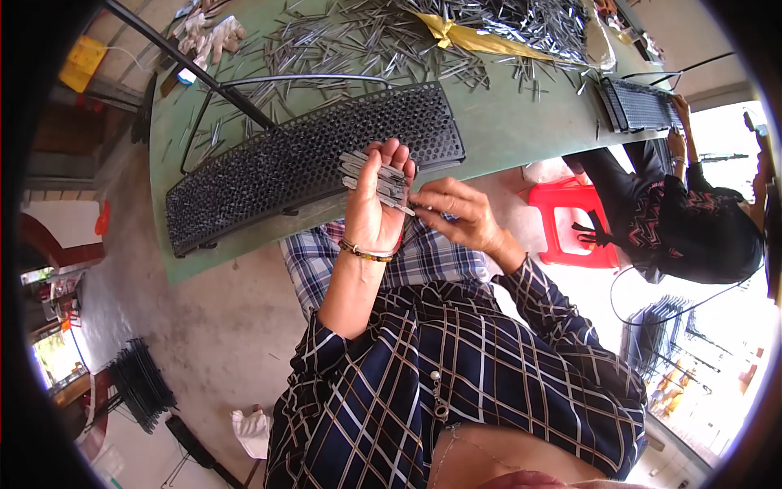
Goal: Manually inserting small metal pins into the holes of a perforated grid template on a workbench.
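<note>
My left hand point(372, 204) is raised palm-up and holds a bundle of thin grey metal pins point(376, 181) across its fingers. My right hand point(456, 214) pinches the end of one pin at the bundle's right side. Just beyond both hands lies a long black perforated tray point(269, 167) on the green table point(521, 122), near its front edge. A large loose heap of the same metal pins point(366, 37) covers the far part of the table.
Another person point(692, 220) sits at the right by a second black perforated tray point(639, 104), next to a red plastic stool point(570, 220). A black metal bar point(187, 65) crosses the table's left. Yellow strip point(481, 39) lies among pins. Stacked black trays point(138, 383) stand on the floor at left.
</note>
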`<action>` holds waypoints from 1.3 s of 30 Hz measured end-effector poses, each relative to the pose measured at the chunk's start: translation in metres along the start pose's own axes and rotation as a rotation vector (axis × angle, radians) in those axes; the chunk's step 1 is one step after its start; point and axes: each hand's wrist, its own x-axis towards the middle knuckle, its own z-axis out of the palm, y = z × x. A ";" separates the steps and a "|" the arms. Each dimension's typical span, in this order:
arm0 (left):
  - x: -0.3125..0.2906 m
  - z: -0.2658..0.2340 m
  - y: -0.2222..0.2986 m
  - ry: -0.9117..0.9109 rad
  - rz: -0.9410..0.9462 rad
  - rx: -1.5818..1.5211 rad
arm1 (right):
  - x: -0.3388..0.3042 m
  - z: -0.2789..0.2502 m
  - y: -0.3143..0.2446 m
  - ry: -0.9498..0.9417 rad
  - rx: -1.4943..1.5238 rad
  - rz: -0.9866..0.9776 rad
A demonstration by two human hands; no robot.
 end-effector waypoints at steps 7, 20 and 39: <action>-0.005 -0.016 -0.007 0.030 -0.096 -0.010 | -0.006 0.005 0.004 -0.025 -0.199 -0.339; 0.001 -0.020 -0.017 0.062 -0.203 -0.193 | -0.005 -0.011 0.001 -0.119 -0.214 -0.338; -0.003 -0.020 -0.019 0.124 -0.322 0.120 | 0.036 -0.054 0.036 0.333 -0.034 0.294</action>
